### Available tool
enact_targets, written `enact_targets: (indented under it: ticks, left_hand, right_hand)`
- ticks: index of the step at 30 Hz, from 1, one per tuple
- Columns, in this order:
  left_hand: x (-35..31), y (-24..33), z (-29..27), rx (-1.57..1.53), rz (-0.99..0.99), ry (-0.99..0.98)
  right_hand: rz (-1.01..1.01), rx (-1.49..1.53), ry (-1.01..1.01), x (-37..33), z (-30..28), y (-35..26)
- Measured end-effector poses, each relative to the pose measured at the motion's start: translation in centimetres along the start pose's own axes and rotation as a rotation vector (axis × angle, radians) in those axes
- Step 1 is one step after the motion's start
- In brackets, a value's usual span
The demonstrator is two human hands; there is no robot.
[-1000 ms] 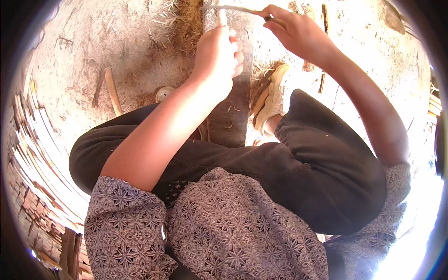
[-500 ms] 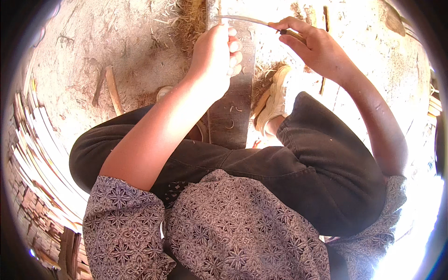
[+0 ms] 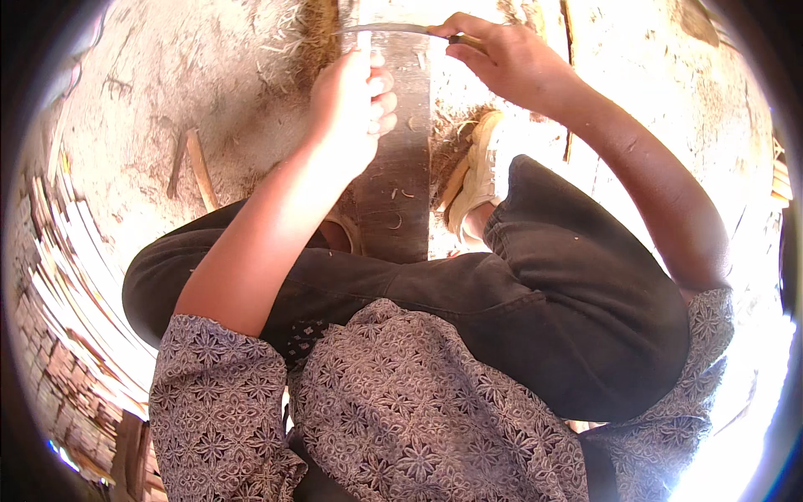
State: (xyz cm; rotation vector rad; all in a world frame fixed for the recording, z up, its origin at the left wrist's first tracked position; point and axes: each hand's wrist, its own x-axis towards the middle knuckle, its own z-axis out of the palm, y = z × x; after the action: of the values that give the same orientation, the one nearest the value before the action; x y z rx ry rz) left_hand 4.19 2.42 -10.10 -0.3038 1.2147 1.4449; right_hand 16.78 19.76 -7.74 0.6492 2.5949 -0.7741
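Knife (image 3: 393, 28), curved, thin grey blade: held by its handle in the person's right hand (image 3: 502, 58), fingers closed around the grip, blade lying crosswise near the top of the view. Left hand (image 3: 347, 105): curled into a narrow fist around a thin pale strip (image 3: 365, 50) that stands up out of it and meets the blade; what the fist hides of the strip cannot be made out. Plank (image 3: 401, 184), dark and worn, running away from the person between the knees, both hands poised over its far end, curled shavings (image 3: 397, 222) scattered on it. Step in hand, as judged: paring the strip against the blade; a further stroke would call for a steady grip and a short, controlled draw with the edge kept off the left fingers. Surroundings: sandy ground (image 3: 192, 92) with straw litter; a sandalled foot (image 3: 477, 176) just right of the plank; a stack of pale split slats (image 3: 75, 284) along the left edge. Open room lies ahead and to the upper left; the knees hem in both elbows.
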Motion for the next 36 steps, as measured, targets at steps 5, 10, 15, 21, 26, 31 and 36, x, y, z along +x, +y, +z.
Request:
enact_targets:
  ticks: [5, 10, 15, 21, 26, 31, 36]
  left_hand:
    - [0.3, -0.1, 0.3, 0.0, 0.0, -0.008]
    - [0.0, -0.3, 1.5, -0.032, -0.013, 0.008]
    - [-0.1, -0.6, 0.2, -0.002, 0.01, -0.021]
    - [0.4, -0.2, 1.3, 0.003, 0.017, 0.001]
    - [0.6, 0.9, 1.0, -0.015, 0.0, -0.033]
    - [0.7, 1.8, 0.6, -0.031, -0.03, -0.087]
    - [1.2, 3.4, 0.0, -0.087, -0.06, -0.202]
  right_hand:
    - [-0.082, 0.079, 0.089, -2.4, 1.0, 1.7]
    - [-0.017, 0.035, 0.08, -1.0, 0.5, 0.8]
    - [-0.14, 0.054, 0.169, 0.2, 2.3, 1.7]
    - [-0.11, 0.051, 0.13, -0.5, 0.8, 0.8]
    - [-0.021, 0.17, 0.032, -2.3, -1.2, -0.3]
    - [-0.063, 0.259, 0.061, -2.5, -2.0, 0.7]
    - [-0.183, 0.344, 0.125, -1.7, -1.5, 1.3]
